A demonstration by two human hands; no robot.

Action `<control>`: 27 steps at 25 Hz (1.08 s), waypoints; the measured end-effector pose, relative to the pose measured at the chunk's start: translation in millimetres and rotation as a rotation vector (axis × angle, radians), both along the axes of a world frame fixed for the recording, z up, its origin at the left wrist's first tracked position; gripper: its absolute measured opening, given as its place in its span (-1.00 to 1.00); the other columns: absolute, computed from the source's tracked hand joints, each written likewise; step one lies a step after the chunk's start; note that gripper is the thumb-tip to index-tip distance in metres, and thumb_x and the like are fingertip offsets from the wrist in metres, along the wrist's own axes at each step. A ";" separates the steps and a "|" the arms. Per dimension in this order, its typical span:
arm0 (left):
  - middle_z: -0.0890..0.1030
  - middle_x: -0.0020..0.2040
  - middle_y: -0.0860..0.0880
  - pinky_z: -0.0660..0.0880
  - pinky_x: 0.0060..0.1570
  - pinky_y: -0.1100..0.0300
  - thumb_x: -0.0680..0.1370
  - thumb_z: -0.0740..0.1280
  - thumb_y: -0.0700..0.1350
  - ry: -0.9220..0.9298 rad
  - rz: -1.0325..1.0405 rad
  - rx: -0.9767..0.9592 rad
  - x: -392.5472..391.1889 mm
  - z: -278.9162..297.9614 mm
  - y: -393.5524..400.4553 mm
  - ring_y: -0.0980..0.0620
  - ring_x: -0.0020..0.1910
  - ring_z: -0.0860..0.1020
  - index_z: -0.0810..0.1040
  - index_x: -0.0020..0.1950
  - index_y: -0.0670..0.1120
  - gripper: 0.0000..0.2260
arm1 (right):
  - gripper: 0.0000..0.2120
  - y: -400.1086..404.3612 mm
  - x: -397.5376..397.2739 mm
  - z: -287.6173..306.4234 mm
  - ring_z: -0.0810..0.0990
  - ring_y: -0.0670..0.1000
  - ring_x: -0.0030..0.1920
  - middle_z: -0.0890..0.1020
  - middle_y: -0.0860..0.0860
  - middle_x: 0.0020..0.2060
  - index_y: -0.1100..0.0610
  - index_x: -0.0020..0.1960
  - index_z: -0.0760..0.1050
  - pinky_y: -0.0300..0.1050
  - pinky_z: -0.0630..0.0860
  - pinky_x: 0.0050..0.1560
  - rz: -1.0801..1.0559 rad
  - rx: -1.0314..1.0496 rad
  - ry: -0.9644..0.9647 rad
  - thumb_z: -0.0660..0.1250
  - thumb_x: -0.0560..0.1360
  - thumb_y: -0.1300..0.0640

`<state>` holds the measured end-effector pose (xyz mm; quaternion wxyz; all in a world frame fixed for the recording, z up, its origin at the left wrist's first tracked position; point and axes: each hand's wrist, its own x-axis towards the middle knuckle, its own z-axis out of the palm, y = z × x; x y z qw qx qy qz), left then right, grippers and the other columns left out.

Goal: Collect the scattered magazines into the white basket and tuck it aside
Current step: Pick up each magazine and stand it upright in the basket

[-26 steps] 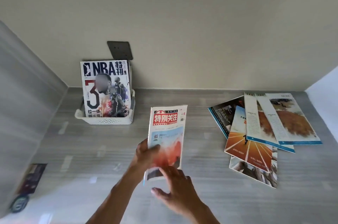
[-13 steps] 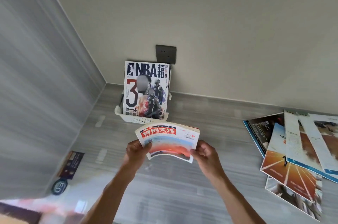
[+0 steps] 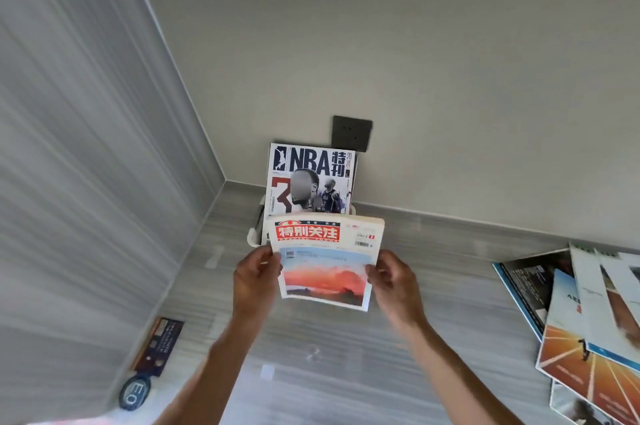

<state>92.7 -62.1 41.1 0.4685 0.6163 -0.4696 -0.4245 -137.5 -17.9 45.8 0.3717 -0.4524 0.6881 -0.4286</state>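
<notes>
Magazine (image 3: 325, 265) titled 特别关注, dated 2022, held upright at centre, left hand (image 3: 256, 280) and right hand (image 3: 393, 282) each in a clenched grip on a side edge, just before the white basket (image 3: 254, 239) at 12 o'clock. Advice: lower it spine-down in front of the "NBA 特刊" issue (image 3: 310, 178). More magazines (image 3: 588, 331) at 3 o'clock on the desk (image 3: 346, 372).

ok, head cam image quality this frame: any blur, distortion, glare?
Head view: grey panelled left wall streaked with motion blur; fanned magazines at right edge soft; wide-angle bends the wall lines. Red-titled magazine in left hand and right hand stays legible. Lighting soft, no harsh glare.
</notes>
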 end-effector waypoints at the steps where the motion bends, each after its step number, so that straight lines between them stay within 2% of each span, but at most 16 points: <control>1: 0.67 -0.27 -0.16 0.52 -0.19 0.01 0.51 0.38 -0.29 0.050 0.038 -0.036 5.4 12.9 -20.5 -0.06 -0.33 0.57 0.60 -0.18 0.03 -0.79 | -0.86 -20.0 7.7 13.1 0.67 -0.09 -0.25 0.69 -0.09 -0.19 -0.01 -0.07 0.52 -0.13 0.58 -0.19 -0.057 -0.026 -0.098 0.34 0.52 0.23; 4: 0.69 -0.20 -0.12 0.56 -0.11 0.01 0.42 0.44 -0.12 0.167 0.099 -0.038 19.2 44.9 -76.8 -0.10 -0.24 0.64 0.47 -0.20 0.07 -0.84 | -0.84 -78.9 27.8 40.6 0.64 -0.02 -0.33 0.64 0.03 -0.25 0.01 -0.12 0.39 -0.07 0.55 -0.26 -0.235 -0.069 -0.352 0.28 0.54 0.24; 6: 0.68 -0.09 -0.15 0.55 -0.05 0.03 0.34 0.43 -0.01 0.213 0.055 0.027 23.8 52.1 -101.8 -0.08 -0.16 0.65 0.45 -0.23 0.07 -0.84 | -0.81 -104.5 38.9 43.9 0.62 0.06 -0.22 0.63 0.08 -0.20 0.04 -0.11 0.36 -0.08 0.52 -0.19 -0.235 -0.092 -0.403 0.27 0.47 0.31; 7: 0.66 -0.05 -0.17 0.55 -0.04 0.03 0.32 0.42 0.00 0.225 0.019 0.054 24.7 51.4 -110.0 -0.07 -0.14 0.64 0.45 -0.21 0.03 -0.82 | -0.79 -111.6 44.0 42.0 0.62 0.06 -0.16 0.64 0.09 -0.15 0.07 -0.08 0.37 -0.16 0.52 -0.19 -0.202 -0.092 -0.428 0.29 0.42 0.33; 9: 0.64 0.02 -0.18 0.54 -0.04 0.00 0.34 0.43 -0.05 0.227 -0.043 0.090 26.1 44.2 -119.0 -0.09 -0.07 0.63 0.44 -0.14 -0.03 -0.79 | -0.70 -116.7 53.3 34.4 0.69 -0.05 -0.16 0.67 0.04 -0.06 0.10 0.01 0.40 -0.34 0.55 -0.29 -0.092 -0.063 -0.421 0.34 0.30 0.26; 11: 0.64 0.07 -0.14 0.54 -0.03 0.00 0.42 0.43 -0.14 0.202 -0.098 0.135 25.5 34.0 -125.3 -0.10 0.01 0.63 0.46 -0.03 -0.03 -0.80 | -0.52 -120.9 58.8 23.4 0.71 -0.14 -0.17 0.67 -0.04 -0.03 0.09 0.10 0.43 -0.33 0.58 -0.30 -0.011 -0.041 -0.453 0.35 0.18 0.21; 13: 0.64 0.11 -0.08 0.49 -0.13 0.13 0.47 0.41 -0.17 0.183 -0.180 0.175 24.9 22.9 -126.6 0.03 0.00 0.62 0.47 0.02 0.03 -0.80 | -0.46 -125.7 60.3 9.6 0.70 -0.08 -0.08 0.70 -0.09 -0.03 -0.08 0.10 0.49 -0.21 0.60 -0.18 0.022 -0.038 -0.490 0.35 0.13 0.20; 15: 0.61 0.17 -0.08 0.45 -0.12 0.17 0.48 0.40 -0.11 0.155 -0.266 0.205 23.4 12.6 -127.6 0.02 0.06 0.60 0.46 0.10 0.05 -0.76 | -0.46 -127.7 59.8 0.9 0.68 -0.02 0.04 0.70 -0.12 0.04 -0.19 0.10 0.50 -0.16 0.60 -0.11 0.063 -0.013 -0.482 0.34 0.19 0.24; 17: 0.57 0.22 -0.08 0.45 -0.11 0.18 0.50 0.39 -0.02 0.105 -0.267 0.231 23.1 5.7 -129.2 -0.02 0.11 0.57 0.44 0.18 0.03 -0.72 | -0.42 -129.7 57.0 -4.2 0.59 0.07 0.18 0.63 -0.05 0.19 -0.19 0.16 0.42 -0.09 0.57 0.00 0.075 0.044 -0.427 0.32 0.23 0.26; 18: 0.56 0.23 -0.07 0.44 -0.12 0.21 0.51 0.38 0.00 0.099 -0.265 0.239 23.3 1.9 -131.9 0.02 0.10 0.57 0.43 0.19 0.04 -0.71 | -0.43 -132.3 53.7 -6.8 0.56 0.07 0.19 0.62 -0.08 0.18 -0.21 0.15 0.42 -0.10 0.54 0.00 0.069 0.058 -0.399 0.32 0.22 0.24; 20: 0.55 0.25 -0.01 0.42 -0.12 0.23 0.53 0.37 0.01 0.090 -0.287 0.244 25.9 0.3 -133.7 0.11 0.08 0.55 0.42 0.22 0.08 -0.71 | -0.48 -136.2 47.9 -7.6 0.56 -0.12 0.07 0.64 -0.32 -0.01 -0.26 0.08 0.45 -0.32 0.52 -0.14 0.074 0.074 -0.363 0.33 0.22 0.20; 22: 0.55 0.27 0.03 0.43 -0.04 0.17 0.54 0.33 -0.01 -0.033 -0.304 0.254 27.1 -2.4 -134.4 0.06 0.09 0.56 0.40 0.29 0.07 -0.67 | -0.43 -139.5 45.3 -11.2 0.55 -0.30 -0.01 0.61 -0.47 -0.09 -0.24 0.18 0.43 -0.50 0.47 -0.28 0.112 0.082 -0.307 0.35 0.27 0.23; 23: 0.55 0.28 0.02 0.45 0.00 0.12 0.54 0.31 0.00 -0.113 -0.292 0.255 27.2 -3.7 -131.7 0.01 0.12 0.55 0.40 0.33 0.05 -0.64 | -0.37 -137.5 45.6 -12.3 0.57 -0.29 0.00 0.61 -0.44 -0.02 -0.20 0.28 0.39 -0.52 0.46 -0.30 0.124 0.090 -0.277 0.35 0.30 0.24; 25: 0.51 0.35 0.03 0.49 0.17 0.02 0.54 0.30 0.06 -0.189 -0.307 0.180 24.7 -2.9 -115.8 -0.03 0.25 0.52 0.37 0.40 0.06 -0.57 | -0.31 -125.7 44.8 -15.4 0.58 -0.12 0.11 0.59 -0.23 0.14 -0.15 0.37 0.33 -0.49 0.47 -0.29 0.107 0.101 -0.241 0.36 0.27 0.19; 27: 0.40 0.37 0.16 0.39 0.28 0.14 0.51 0.29 0.22 -0.221 -0.383 0.080 10.2 5.1 -88.7 0.10 0.31 0.42 0.28 0.48 0.11 -0.43 | -0.32 -104.7 34.1 -20.5 0.53 -0.08 0.17 0.56 -0.18 0.16 -0.17 0.35 0.36 -0.40 0.46 -0.13 0.050 0.110 -0.239 0.39 0.25 0.11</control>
